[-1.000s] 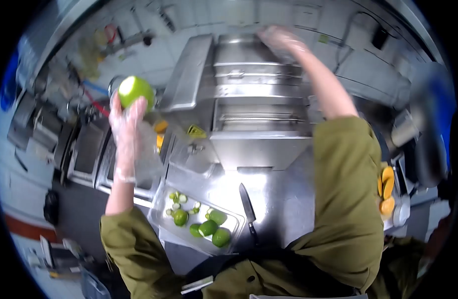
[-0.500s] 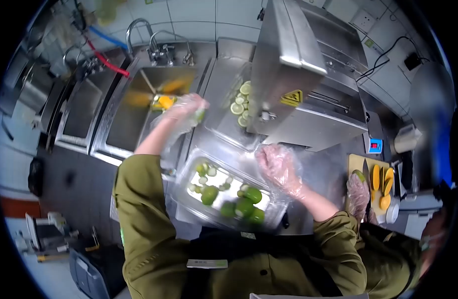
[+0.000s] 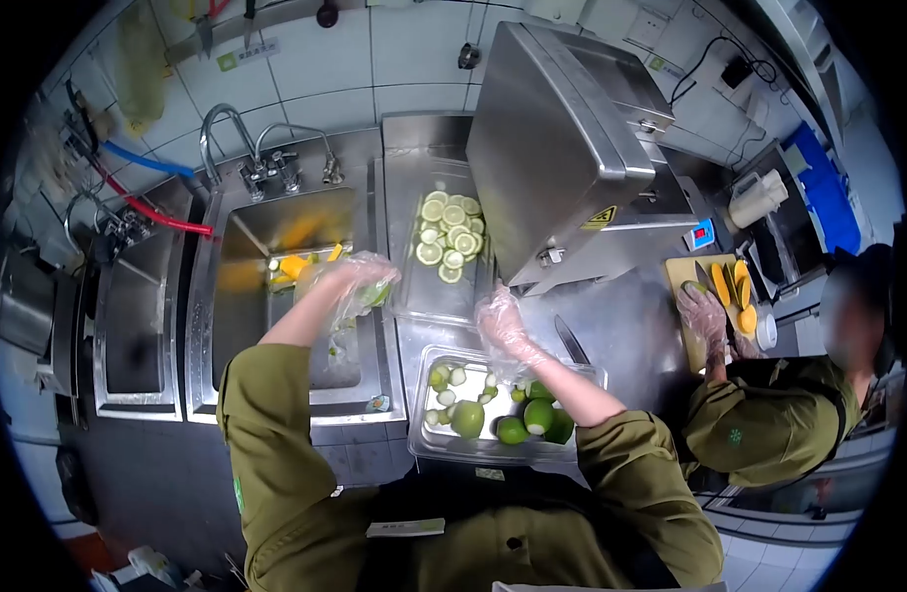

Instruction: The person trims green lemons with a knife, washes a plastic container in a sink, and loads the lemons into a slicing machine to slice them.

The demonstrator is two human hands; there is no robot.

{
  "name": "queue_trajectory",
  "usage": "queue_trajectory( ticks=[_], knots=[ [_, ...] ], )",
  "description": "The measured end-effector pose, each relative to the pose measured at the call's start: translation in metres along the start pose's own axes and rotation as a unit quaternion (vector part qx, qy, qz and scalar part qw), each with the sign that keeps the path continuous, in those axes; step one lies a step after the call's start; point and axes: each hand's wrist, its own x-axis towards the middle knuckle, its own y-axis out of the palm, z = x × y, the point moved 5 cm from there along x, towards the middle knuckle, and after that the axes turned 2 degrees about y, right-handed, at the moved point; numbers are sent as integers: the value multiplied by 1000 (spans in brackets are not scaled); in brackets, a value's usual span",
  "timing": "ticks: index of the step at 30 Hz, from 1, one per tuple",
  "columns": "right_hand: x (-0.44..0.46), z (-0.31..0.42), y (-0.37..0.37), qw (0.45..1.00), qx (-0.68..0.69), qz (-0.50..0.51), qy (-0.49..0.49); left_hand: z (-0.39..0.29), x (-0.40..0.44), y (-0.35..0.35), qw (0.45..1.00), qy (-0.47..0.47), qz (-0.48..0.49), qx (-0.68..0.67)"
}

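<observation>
My left hand [image 3: 363, 273], in a clear plastic glove, is over the right side of the sink [image 3: 199, 335], closed around a green lime piece [image 3: 377, 294] that its fingers partly hide. Lime slices [image 3: 451, 235] lie in a shallow clear tray [image 3: 429, 299] on the steel counter. My right hand [image 3: 501, 322], also gloved, is beside that tray's near right corner, below the steel machine [image 3: 542, 163]. Its fingers are bunched together; whatever is between them is hidden. Under my right forearm, a clear container [image 3: 421, 446] holds whole limes [image 3: 467, 419] and cut-off ends.
A knife [image 3: 572, 340] lies on the counter right of my right hand. At far right, a co-worker's gloved hand [image 3: 703, 314] is over a cutting board [image 3: 682, 271] with orange-yellow pieces [image 3: 742, 286]. Yellow peels [image 3: 294, 266] lie in the sink, under a faucet [image 3: 217, 133].
The view has shifted, showing more of the sliced-lime tray and the knife. My right hand has moved left toward the tray's corner. My left hand stays at the sink with the lime piece.
</observation>
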Motion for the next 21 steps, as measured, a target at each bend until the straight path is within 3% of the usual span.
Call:
queue_trajectory(
  ticks=[2, 3, 4, 5, 6, 7, 8, 9, 11, 12, 13, 14, 15, 16, 17, 18, 21],
  knots=[
    [-2, 6, -25, 992, -57, 103, 41, -25, -21, -1, 997, -58, -46, 34],
    [-12, 3, -47, 995, -56, 75, -22, -31, -22, -7, 992, -75, -48, 88],
    [-23, 8, -86, 1000, -20, -4, 0, -36, -22, -12, 985, -91, -49, 141],
    [-29, 9, -122, 996, 16, -86, 18, -85, -47, -22, 976, -115, -58, 175],
    [-32, -2, -155, 960, 25, -267, -83, -71, -44, -37, 991, -64, -117, -12],
    [-27, -19, -177, 917, -67, -370, -135, -102, -56, -49, 961, 99, -145, -213],
    [-12, -22, -197, 892, -160, -405, -119, -150, -70, -58, 948, 111, -193, -227],
    [8, -21, -216, 895, -181, -394, -104, -183, -63, -78, 954, 188, -227, -55],
    [35, -35, -228, 884, -215, -391, -138, -279, -65, -93, 900, 304, -226, 216],
    [44, -42, -231, 882, -217, -384, -169, -322, -61, -93, 827, 367, -234, 355],
    [50, -41, -234, 909, -211, -333, -138, -351, -52, -93, 784, 407, -204, 422],
    [55, -40, -233, 932, -202, -281, -106, -380, -50, -90, 792, 367, -146, 465],
    [60, -52, -227, 904, -190, -349, -160, -398, -40, -86, 793, 342, -111, 492],
    [68, -74, -216, 926, -78, -343, -138, -415, -29, -80, 791, 316, -74, 519],
    [70, -86, -207, 936, 36, -331, -111, -428, -19, -74, 818, 223, -24, 530],
    [69, -85, -204, 940, -19, -313, -131, -439, -20, -75, 812, 175, -17, 557],
    [63, -55, -206, 929, -176, -264, -190, -440, 2, -128, 921, 153, -50, 354]
  ],
)
